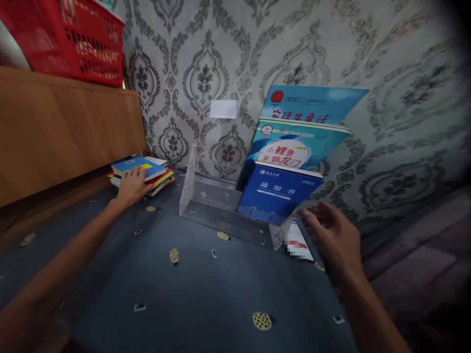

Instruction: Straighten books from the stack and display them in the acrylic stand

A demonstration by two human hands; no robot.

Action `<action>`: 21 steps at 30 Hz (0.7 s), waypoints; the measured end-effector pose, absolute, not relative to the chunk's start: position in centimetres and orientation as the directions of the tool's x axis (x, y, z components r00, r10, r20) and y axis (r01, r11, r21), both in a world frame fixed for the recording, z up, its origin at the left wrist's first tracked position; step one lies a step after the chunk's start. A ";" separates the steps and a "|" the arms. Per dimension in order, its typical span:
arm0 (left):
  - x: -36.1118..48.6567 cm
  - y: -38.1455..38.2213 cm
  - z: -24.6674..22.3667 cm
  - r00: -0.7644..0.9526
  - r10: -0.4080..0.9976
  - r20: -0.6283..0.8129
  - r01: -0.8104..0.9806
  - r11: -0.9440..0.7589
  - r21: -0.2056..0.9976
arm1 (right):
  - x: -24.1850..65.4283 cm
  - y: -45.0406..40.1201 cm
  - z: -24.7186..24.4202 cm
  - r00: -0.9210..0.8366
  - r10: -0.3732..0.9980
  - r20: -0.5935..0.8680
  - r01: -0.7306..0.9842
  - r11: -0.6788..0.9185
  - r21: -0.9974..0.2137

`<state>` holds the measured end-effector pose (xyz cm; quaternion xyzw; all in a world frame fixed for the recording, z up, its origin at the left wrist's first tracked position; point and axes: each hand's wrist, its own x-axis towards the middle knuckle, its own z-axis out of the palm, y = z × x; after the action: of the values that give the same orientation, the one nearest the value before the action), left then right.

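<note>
My left hand (pixel 133 186) lies on top of a stack of books at the far left. Its fingers are spread over a blue book (pixel 158 170), with the thumb at the near edge. Several thinner books (pixel 162 185) show beneath. Beside the right end of a clear acrylic book rack (pixel 213 218), my right hand (pixel 333 233) hovers with loosely curved fingers and holds nothing. Three rows of books lean in the rack's right part: a dark blue booklet (pixel 275 196) in front, a teal book (pixel 312 142) in the middle and a light blue book (pixel 320 100) behind.
A phone (pixel 300 242) lies by the rack's right end, its screen partly pixelated. The dark patterned cloth (pixel 176 299) covers the table. At left stands a wooden cabinet (pixel 69 132) bearing a red basket (pixel 91 44). Patterned wallpaper (pixel 204 73) rises close behind the rack.
</note>
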<state>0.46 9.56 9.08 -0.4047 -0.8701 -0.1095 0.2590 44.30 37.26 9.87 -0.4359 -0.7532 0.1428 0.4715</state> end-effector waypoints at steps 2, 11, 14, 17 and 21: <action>-0.7 9.3 9.1 -0.561 0.681 0.471 0.747 0.661 -0.065 | 44.7 36.3 8.7 -0.116 0.803 0.584 0.528 0.548 -0.649; -1.0 8.4 9.6 -0.534 0.757 0.376 0.766 0.622 -0.163 | 47.8 29.2 2.7 -0.404 0.791 0.459 0.475 0.611 -0.633; 0.9 7.0 9.7 -0.501 0.777 0.382 0.787 0.592 -0.173 | 47.8 27.8 1.6 -0.488 0.778 0.395 0.418 0.606 -0.677; 4.4 5.3 9.6 -0.430 0.790 0.437 0.817 0.547 -0.184 | 45.4 25.4 1.3 -0.591 0.768 0.246 0.298 0.492 -0.818; 10.9 3.7 8.3 -0.280 0.831 0.480 0.895 0.407 -0.182 | 39.0 20.6 1.3 -0.815 0.569 -0.110 0.112 -0.031 -0.993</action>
<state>10.89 3.69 8.32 -0.5411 -0.7976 -0.0615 0.2593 39.01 20.63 1.34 -0.2523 -0.6752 0.6720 0.1699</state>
